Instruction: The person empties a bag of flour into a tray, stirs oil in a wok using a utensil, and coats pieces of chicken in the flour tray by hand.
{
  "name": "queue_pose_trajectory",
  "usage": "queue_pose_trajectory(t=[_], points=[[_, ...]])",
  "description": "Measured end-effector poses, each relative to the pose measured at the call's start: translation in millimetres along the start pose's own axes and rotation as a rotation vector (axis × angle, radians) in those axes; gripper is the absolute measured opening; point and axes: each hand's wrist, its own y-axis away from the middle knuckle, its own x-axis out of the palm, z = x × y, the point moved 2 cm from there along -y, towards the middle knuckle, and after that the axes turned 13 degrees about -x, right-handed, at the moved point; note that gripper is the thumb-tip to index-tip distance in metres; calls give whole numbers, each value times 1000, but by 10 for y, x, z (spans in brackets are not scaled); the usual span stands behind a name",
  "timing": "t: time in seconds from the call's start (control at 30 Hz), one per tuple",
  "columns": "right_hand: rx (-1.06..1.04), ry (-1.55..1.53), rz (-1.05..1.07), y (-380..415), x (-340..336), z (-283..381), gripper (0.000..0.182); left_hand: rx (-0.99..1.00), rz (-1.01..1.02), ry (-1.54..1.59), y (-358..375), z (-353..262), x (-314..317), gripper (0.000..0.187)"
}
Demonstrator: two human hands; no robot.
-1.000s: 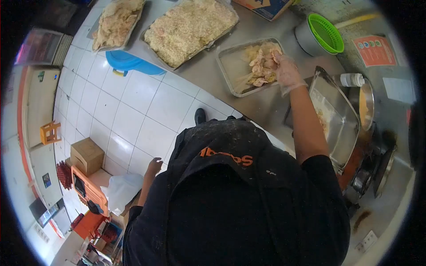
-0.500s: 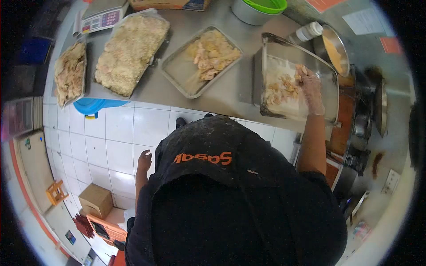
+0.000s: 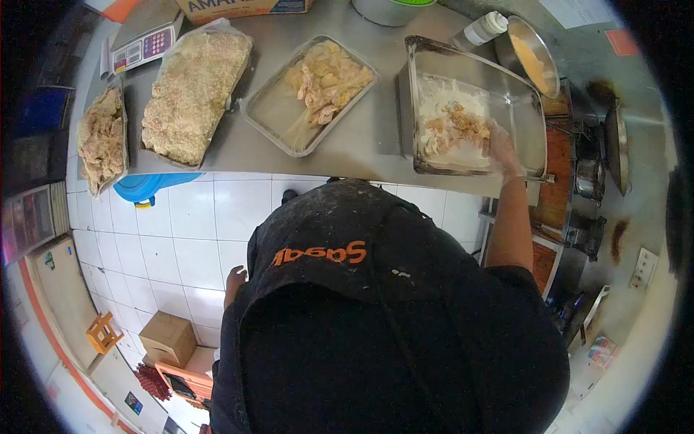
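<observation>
The left hand (image 3: 236, 277) hangs well apart from the counter (image 3: 278, 43), fingers loosely parted. Rightward, a shallow tray (image 3: 278, 119) holds pale pieces (image 3: 325, 90). Next, floured pieces (image 3: 455, 126) lie in a deep tray (image 3: 524, 116), at the right hand's (image 3: 505, 150) fingertips; whether it pinches any cannot be told.

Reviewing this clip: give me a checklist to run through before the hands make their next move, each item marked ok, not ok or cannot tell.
1. Right hand inside the deep tray: ok, beside the powdered pieces.
2. Right hand empty: cannot tell, its fingers are blurred.
3. Powdered pieces fully coated: not ok, yellowish surfaces show amid the white powder.
4. Left hand clear of the food: ok, it hangs over the tiled floor.
5. Shallow tray free of food: not ok, uncoated pieces lie in it.
</observation>
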Motion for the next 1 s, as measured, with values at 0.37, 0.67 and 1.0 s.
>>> queue_pose_trajectory(t=[0.37,0.67,1.0], points=[[-543,1378,153,-339,-257,47,35,192,17,209,48,256,344,38],[-1415,563,406,-85,2640,1909,28,-4,19,312,493,248,262,38],[-712,662,529,-272,3590,2180,21,-5,-108,402,739,296,161,36]])
